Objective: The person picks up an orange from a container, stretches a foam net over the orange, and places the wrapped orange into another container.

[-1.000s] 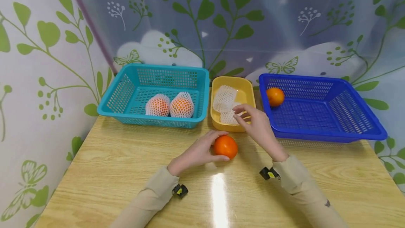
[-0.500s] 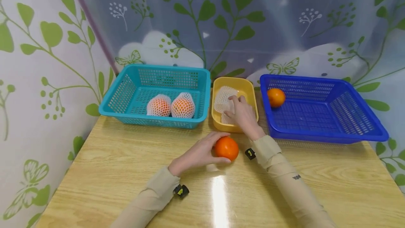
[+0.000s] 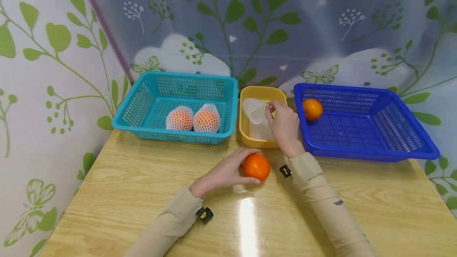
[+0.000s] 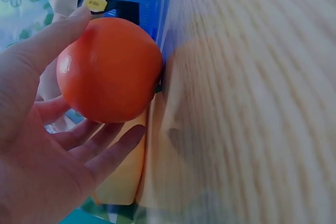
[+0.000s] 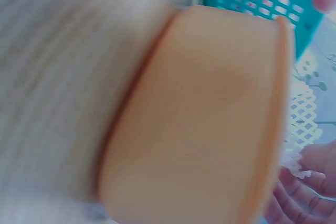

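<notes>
A round, smooth orange fruit (image 3: 256,167), with a small dark green bit at its side in the left wrist view, rests on the table. My left hand (image 3: 225,171) holds it from the left, thumb on the near side and fingers curved around the far side. Over the yellow bin (image 3: 244,133), my right hand (image 3: 284,126) pinches the edge of a white foam net sleeve (image 3: 254,110), whose mouth gapes open toward me. More white netting (image 3: 260,131) lies below it in the bin. In the right wrist view the bin wall (image 5: 205,114) hides part of the sleeve.
A teal basket (image 3: 175,135) at the left holds two net-wrapped orange fruits (image 3: 207,119). The blue basket (image 3: 360,152) at the right holds one bare orange fruit (image 3: 312,109). A printed curtain (image 3: 314,19) hangs behind the wooden table (image 3: 143,177).
My right hand has reached into the yellow bin, taken the net sleeve's edge and raised it, so the sleeve's mouth now gapes. The left hand stays around the fruit.
</notes>
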Available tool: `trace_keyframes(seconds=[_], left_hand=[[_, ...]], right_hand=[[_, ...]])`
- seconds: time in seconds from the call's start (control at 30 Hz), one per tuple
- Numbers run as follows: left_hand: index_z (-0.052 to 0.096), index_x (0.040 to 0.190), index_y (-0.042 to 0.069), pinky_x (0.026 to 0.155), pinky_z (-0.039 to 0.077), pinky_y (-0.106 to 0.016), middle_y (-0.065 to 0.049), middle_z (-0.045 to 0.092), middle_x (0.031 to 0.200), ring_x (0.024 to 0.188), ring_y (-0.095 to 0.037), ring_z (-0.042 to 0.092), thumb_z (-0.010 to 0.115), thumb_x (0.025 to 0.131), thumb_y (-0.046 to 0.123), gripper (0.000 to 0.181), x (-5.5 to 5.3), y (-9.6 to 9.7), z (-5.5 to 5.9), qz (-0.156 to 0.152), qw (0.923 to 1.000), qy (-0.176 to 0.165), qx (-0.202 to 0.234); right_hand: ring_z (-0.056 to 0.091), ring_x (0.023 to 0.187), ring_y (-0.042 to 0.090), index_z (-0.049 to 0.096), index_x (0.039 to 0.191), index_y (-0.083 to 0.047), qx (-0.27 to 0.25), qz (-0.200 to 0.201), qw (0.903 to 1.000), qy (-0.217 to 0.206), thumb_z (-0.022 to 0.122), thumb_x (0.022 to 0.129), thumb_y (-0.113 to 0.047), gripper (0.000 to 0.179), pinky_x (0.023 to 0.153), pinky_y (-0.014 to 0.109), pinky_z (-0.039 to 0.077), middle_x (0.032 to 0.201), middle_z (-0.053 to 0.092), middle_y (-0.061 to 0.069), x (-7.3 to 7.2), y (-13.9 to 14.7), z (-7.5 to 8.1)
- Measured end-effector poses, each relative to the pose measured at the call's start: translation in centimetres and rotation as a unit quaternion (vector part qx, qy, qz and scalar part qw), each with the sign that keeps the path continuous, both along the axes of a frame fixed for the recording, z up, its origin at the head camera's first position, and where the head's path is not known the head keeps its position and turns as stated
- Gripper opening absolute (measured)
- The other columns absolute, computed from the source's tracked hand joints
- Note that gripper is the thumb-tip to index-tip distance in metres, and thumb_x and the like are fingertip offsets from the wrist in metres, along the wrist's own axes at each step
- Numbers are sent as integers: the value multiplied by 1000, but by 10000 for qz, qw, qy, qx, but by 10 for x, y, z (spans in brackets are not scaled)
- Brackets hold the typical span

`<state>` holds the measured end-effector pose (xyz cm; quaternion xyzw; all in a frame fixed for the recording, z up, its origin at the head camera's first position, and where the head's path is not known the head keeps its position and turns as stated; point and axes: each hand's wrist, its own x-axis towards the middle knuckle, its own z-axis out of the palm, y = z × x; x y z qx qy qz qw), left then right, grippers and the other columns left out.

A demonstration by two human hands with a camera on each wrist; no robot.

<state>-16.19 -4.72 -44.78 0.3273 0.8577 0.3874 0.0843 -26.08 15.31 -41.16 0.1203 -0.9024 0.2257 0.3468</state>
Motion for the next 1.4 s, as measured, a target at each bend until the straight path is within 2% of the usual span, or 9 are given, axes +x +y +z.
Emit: trace_keyframes(seconds=[0.2, 0.43, 0.53, 0.7, 0.83, 0.93, 1.1, 1.27, 1.4], left_hand=[[44, 151, 14, 103, 50, -41, -8, 52, 145, 128, -23, 54, 73, 93, 42, 70, -2, -2, 1, 69, 9997, -136, 188], [52, 143, 7, 95, 55, -34, -11, 60, 138, 124, -22, 59, 52, 107, 33, 45, -5, -5, 10, 735, 9876, -180, 1375], [59, 135, 4, 89, 58, -30, -13, 66, 128, 114, -22, 65, 52, 108, 26, 36, -7, -6, 16, 1204, 9713, 14, 2051], [58, 131, -5, 87, 60, -38, -25, 64, 124, 106, -35, 67, 55, 106, 13, 30, -9, -7, 22, 1561, 9300, 88, 3328], [57, 132, -4, 90, 57, -49, -25, 61, 128, 111, -36, 64, 59, 104, 12, 33, -9, -8, 25, 2005, 9106, 353, 3596], [58, 131, -4, 93, 56, -51, -22, 60, 130, 115, -34, 62, 59, 104, 13, 32, -9, -9, 27, 2160, 9149, 317, 3395], [63, 124, -3, 97, 55, -39, -18, 65, 124, 114, -27, 63, 59, 104, 17, 29, -6, -9, 34, 2044, 9250, -349, 3183], [65, 103, -5, 84, 55, -23, -16, 67, 107, 96, -15, 66, 63, 101, 15, 19, -6, -7, 39, 1916, 9143, -733, 3492], [65, 104, -6, 78, 57, -21, -19, 69, 105, 89, -10, 67, 66, 99, 8, 15, -6, -7, 40, 1832, 9067, -769, 3720]], right_hand=[[65, 64, 32, 72, 100, -2, -328, 112, 9991, 263, 70, 97, -16, 15, 52, 45, 51, 88, 73, 15, 13, 4, 17], [65, 64, 26, 73, 102, -5, -668, 334, 9959, 517, 69, 98, -19, 15, 55, 40, 53, 89, 71, 11, 36, 12, 38], [59, 62, 20, 74, 103, -8, -729, 475, 9950, 491, 69, 98, -18, 13, 56, 34, 48, 83, 67, 8, 46, 17, 42], [54, 64, 15, 76, 102, -10, -806, 875, 9921, 403, 71, 95, -10, 8, 58, 20, 42, 80, 64, 6, 61, 27, 40], [50, 63, 13, 76, 99, -9, -812, 1161, 9883, 563, 72, 93, -2, 11, 57, 14, 36, 82, 65, 6, 70, 33, 34], [46, 61, 12, 77, 98, -9, -746, 1437, 9834, 816, 71, 91, 4, 16, 55, 16, 34, 83, 66, 6, 76, 34, 32], [43, 59, 12, 77, 99, -9, -669, 1886, 9725, 1195, 70, 87, 13, 25, 52, 18, 32, 87, 68, 7, 86, 32, 34], [44, 61, 12, 77, 98, -9, -789, 2217, 9644, 1206, 71, 86, 15, 28, 54, 18, 33, 89, 69, 7, 93, 25, 37], [50, 65, 10, 77, 99, -8, -1047, 2427, 9608, 840, 72, 84, 16, 28, 56, 12, 39, 90, 70, 7, 98, 23, 39]])
